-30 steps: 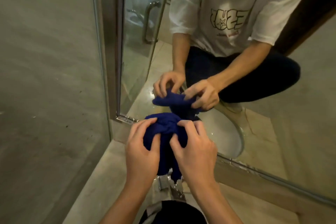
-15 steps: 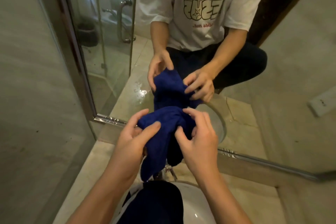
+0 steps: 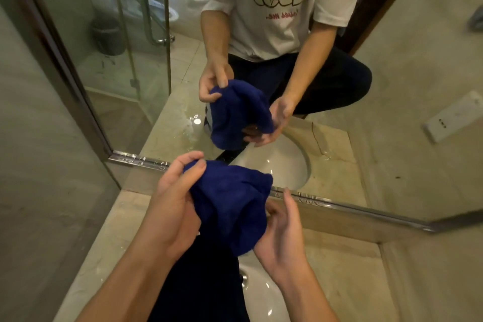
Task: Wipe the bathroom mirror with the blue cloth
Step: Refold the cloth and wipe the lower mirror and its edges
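Note:
I hold the blue cloth (image 3: 230,206) bunched in front of me, just below the mirror's metal bottom edge (image 3: 339,208). My left hand (image 3: 172,206) grips its upper left part, thumb and fingers pinching the fabric. My right hand (image 3: 283,227) is at the cloth's right side, palm toward it; its index finger points up while the other fingers curl in under the fabric. The mirror (image 3: 392,81) fills the upper view and reflects a crouching person in a white shirt and both hands on the cloth. The cloth is not touching the glass.
A white sink basin (image 3: 261,298) sits in the beige marble counter (image 3: 352,269) below my hands, with my dark trouser leg (image 3: 198,285) over its left part. A tiled wall (image 3: 39,165) stands at the left. The mirror reflects a glass shower door and a bin.
My view has tilted up, showing more mirror. The right hand moved from the top of the cloth to its right underside, and the cloth now hangs looser and wider.

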Tool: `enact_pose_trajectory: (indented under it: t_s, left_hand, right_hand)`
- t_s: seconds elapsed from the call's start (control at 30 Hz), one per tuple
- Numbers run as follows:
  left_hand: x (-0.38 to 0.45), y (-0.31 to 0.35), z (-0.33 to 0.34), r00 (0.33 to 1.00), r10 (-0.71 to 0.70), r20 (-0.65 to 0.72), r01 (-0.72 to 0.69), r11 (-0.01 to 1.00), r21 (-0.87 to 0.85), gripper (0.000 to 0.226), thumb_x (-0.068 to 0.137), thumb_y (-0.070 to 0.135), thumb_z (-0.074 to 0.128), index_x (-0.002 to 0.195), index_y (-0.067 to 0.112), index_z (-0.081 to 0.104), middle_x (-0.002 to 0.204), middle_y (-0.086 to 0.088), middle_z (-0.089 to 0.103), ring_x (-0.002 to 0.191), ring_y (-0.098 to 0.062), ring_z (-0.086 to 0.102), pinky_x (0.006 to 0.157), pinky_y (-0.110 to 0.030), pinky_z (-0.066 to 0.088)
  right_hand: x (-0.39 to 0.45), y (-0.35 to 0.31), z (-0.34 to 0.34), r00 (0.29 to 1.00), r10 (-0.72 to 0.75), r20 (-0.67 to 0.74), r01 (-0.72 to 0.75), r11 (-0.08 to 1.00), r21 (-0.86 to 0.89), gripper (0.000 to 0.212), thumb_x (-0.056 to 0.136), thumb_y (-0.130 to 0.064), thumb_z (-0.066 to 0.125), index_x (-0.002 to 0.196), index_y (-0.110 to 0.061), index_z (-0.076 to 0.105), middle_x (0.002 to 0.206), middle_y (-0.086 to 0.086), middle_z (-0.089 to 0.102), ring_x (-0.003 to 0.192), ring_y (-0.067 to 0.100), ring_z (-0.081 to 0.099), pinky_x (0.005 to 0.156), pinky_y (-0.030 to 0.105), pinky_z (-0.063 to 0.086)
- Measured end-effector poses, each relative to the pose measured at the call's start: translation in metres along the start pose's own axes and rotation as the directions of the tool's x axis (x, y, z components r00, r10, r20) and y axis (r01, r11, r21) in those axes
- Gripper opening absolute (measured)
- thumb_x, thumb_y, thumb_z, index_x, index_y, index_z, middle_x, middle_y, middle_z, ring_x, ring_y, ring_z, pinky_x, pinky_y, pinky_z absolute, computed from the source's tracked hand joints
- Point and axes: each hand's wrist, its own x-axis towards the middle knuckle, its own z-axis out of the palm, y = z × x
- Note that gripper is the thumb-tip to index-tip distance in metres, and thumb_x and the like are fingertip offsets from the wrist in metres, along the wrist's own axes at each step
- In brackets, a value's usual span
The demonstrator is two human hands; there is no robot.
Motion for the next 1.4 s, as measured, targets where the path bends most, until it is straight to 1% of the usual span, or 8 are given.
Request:
enact_pose_trajectory:
  t_s: [0.1,0.23,0.33,0.57,0.67,0.83,1.07,1.4]
  left_hand:
    - [-0.004,0.006,-0.001,1.0,0.009,0.029,-0.01,1.0,0.009,0.033,0.093,0.01,0.049,0.124,0.017,0.059,0.079,-0.003,0.069,0.072,-0.011,0.068,0.062,-0.022,0.057]
    - [-0.017,0.014,0.0,0.996,0.046,0.079,-0.05,0.997,0.051,0.048,0.085,0.012,0.052,0.133,0.02,0.056,0.082,-0.006,0.07,0.077,-0.014,0.07,0.063,-0.024,0.057]
    - [-0.022,0.021,0.003,0.991,0.089,0.105,-0.097,0.993,0.073,0.051,0.084,0.01,0.052,0.133,0.022,0.058,0.087,-0.013,0.071,0.083,-0.019,0.071,0.07,-0.026,0.059]
    - [-0.031,0.02,0.013,0.982,0.159,0.106,-0.167,0.983,0.08,0.051,0.084,0.009,0.053,0.132,0.023,0.059,0.092,-0.015,0.07,0.087,-0.019,0.07,0.076,-0.026,0.059]
    - [-0.031,0.018,0.013,0.985,0.156,0.079,-0.165,0.979,0.122,0.049,0.086,0.009,0.055,0.132,0.025,0.06,0.091,-0.014,0.069,0.086,-0.019,0.069,0.077,-0.026,0.059]
    - [-0.035,0.014,0.013,0.99,0.135,0.042,-0.14,0.974,0.176,0.043,0.096,0.002,0.05,0.132,0.024,0.06,0.083,-0.011,0.07,0.078,-0.016,0.07,0.068,-0.024,0.058]
    - [-0.044,0.017,0.025,0.986,0.131,0.107,-0.147,0.977,0.156,0.046,0.093,0.004,0.051,0.132,0.027,0.06,0.091,-0.009,0.067,0.082,-0.015,0.067,0.076,-0.025,0.059]
    - [-0.046,0.023,0.027,0.985,0.063,0.158,-0.11,0.945,0.309,0.05,0.095,0.003,0.052,0.134,0.033,0.056,0.103,-0.014,0.071,0.093,-0.019,0.071,0.071,-0.023,0.058]
  right_hand:
    - [-0.001,-0.012,-0.002,0.992,0.117,-0.05,-0.126,0.954,-0.27,0.064,0.084,-0.067,0.046,0.119,-0.017,0.065,0.108,0.007,0.074,0.102,0.026,0.07,0.094,0.049,0.052]
    - [-0.006,-0.026,0.01,0.994,-0.061,0.092,0.105,0.776,-0.621,0.044,0.091,-0.062,0.045,0.093,-0.03,0.075,0.094,-0.009,0.075,0.088,0.007,0.069,0.084,0.033,0.052]
    - [-0.009,-0.033,0.015,0.933,-0.314,0.174,0.355,0.731,-0.583,0.045,0.083,-0.047,0.067,0.092,-0.004,0.071,0.087,0.006,0.071,0.08,0.013,0.062,0.076,0.03,0.047]
    - [-0.021,-0.03,0.007,0.898,-0.388,0.209,0.4,0.521,-0.754,0.022,0.096,-0.035,0.058,0.091,-0.023,0.075,0.087,0.001,0.073,0.086,0.016,0.068,0.082,0.039,0.056]
    - [-0.023,-0.027,0.002,0.752,-0.601,0.272,0.559,0.361,-0.747,0.013,0.094,-0.023,0.064,0.092,-0.019,0.076,0.085,-0.001,0.071,0.082,0.013,0.066,0.073,0.029,0.054]
    - [-0.033,-0.043,0.007,0.968,-0.248,0.045,0.25,0.923,-0.293,0.025,0.094,-0.007,0.058,0.117,-0.011,0.067,0.106,0.011,0.074,0.1,0.025,0.07,0.088,0.038,0.056]
    - [-0.056,-0.047,0.012,0.949,0.31,0.063,-0.279,0.915,-0.292,0.051,0.084,-0.051,0.063,0.115,-0.011,0.071,0.111,0.013,0.072,0.101,0.029,0.07,0.092,0.04,0.053]
    - [-0.037,-0.056,-0.001,0.956,-0.07,0.284,0.065,0.998,0.027,0.062,0.087,-0.001,0.058,0.145,-0.015,0.039,0.133,0.014,0.06,0.121,0.027,0.059,0.104,0.043,0.043]
